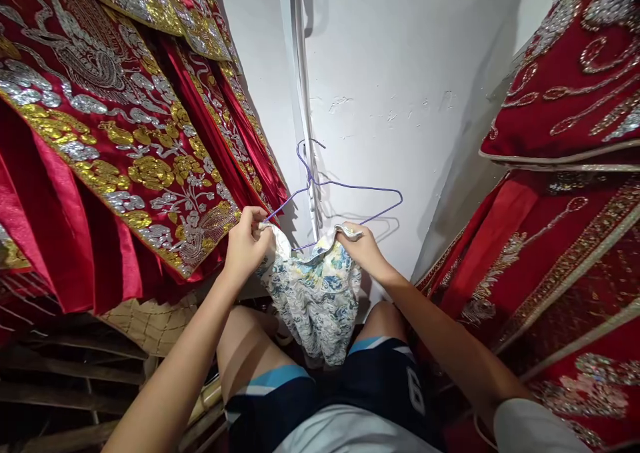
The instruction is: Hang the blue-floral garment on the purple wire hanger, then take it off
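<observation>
A white garment with a blue, green and yellow pattern (320,300) hangs down between my hands, above my knees. My left hand (250,240) pinches its top edge at the left, beside the lower left arm of a purple hanger (345,184). At the right, my right hand (364,246) grips the other end of the top edge, just under the hanger's right arm. The hanger's hook points up near a white vertical strip on the wall. Its bottom bar passes behind the garment's top edge, partly hidden there.
Red embroidered garments with gold and silver hang at the left (150,166), and more beaded red ones at the right (505,253). A pale wall (380,60) stands ahead. Wooden slats (70,370) lie at the lower left.
</observation>
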